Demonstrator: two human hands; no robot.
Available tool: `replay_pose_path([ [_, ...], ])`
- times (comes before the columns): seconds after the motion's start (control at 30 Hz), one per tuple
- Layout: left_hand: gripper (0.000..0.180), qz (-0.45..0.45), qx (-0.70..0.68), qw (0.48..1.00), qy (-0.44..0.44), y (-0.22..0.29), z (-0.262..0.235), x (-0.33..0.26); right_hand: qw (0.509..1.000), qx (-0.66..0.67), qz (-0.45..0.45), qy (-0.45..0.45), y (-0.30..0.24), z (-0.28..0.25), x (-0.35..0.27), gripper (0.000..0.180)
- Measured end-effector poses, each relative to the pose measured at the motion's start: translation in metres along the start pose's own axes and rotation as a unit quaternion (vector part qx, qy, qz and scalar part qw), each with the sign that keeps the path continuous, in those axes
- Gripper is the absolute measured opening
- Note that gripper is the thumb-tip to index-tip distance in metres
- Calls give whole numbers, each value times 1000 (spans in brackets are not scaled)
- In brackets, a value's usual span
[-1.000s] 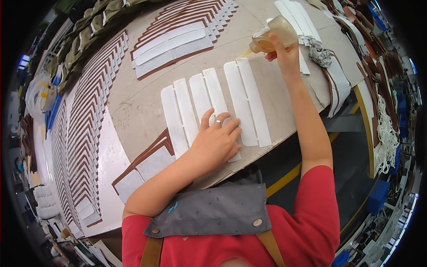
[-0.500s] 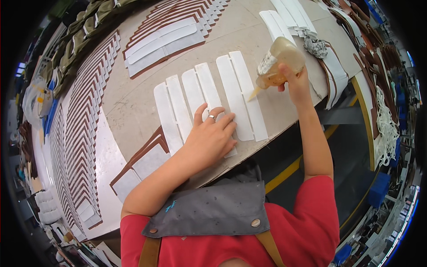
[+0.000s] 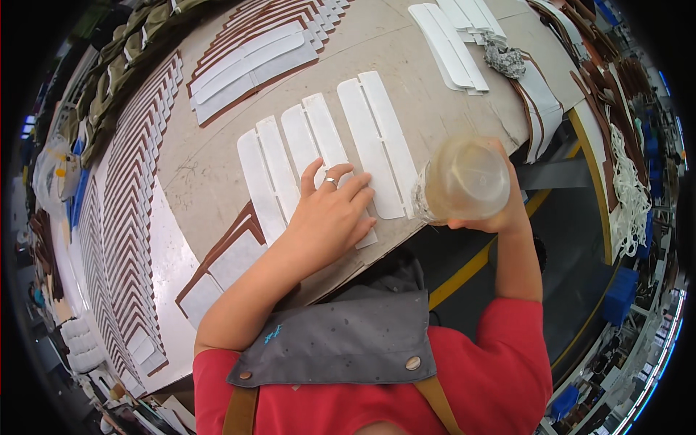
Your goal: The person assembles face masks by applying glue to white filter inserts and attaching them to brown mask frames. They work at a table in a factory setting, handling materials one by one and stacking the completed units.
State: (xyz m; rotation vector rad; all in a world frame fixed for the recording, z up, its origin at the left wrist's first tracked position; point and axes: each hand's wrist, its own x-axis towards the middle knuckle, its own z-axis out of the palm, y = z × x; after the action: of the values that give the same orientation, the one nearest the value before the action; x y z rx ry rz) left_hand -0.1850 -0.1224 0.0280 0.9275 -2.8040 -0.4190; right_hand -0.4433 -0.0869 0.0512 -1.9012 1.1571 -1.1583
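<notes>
My right hand (image 3: 500, 192) is wrapped round a translucent squeeze bottle (image 3: 467, 177) of yellowish liquid. Its rounded base faces up toward me, and the bottle hides its own nozzle. Just left of it lies a white panel (image 3: 373, 138) with a lengthwise seam, the rightmost of three on the table. Over the lower part of the middle white panel (image 3: 315, 134) rests my left hand (image 3: 330, 217), fingers spread and a ring on one of them. The left white panel (image 3: 264, 170) sits beside that hand, partly covered by it.
Brown-and-white pieces overlap in long rows (image 3: 134, 210) at the left and in a stack (image 3: 250, 69) at the back. More white panels (image 3: 449, 51) lie at the back right beside a crumpled grey wad (image 3: 505, 59). The table edge (image 3: 348, 272) runs close before me.
My right hand has brought the squeeze bottle toward me, down along the rightmost panel, and tipped its base up. My left hand stays on the panels. The view has shifted slightly.
</notes>
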Motion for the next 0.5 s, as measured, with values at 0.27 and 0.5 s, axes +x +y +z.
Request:
replay_pose_path([
  [0.27,31,-3,-21,1000,4,-1,1,-1,978,117,20,173,16,-11,4,66],
  [0.5,32,-6,-17,1000,-2,-1,2,0,964,107,14,244,62,2,100,53],
])
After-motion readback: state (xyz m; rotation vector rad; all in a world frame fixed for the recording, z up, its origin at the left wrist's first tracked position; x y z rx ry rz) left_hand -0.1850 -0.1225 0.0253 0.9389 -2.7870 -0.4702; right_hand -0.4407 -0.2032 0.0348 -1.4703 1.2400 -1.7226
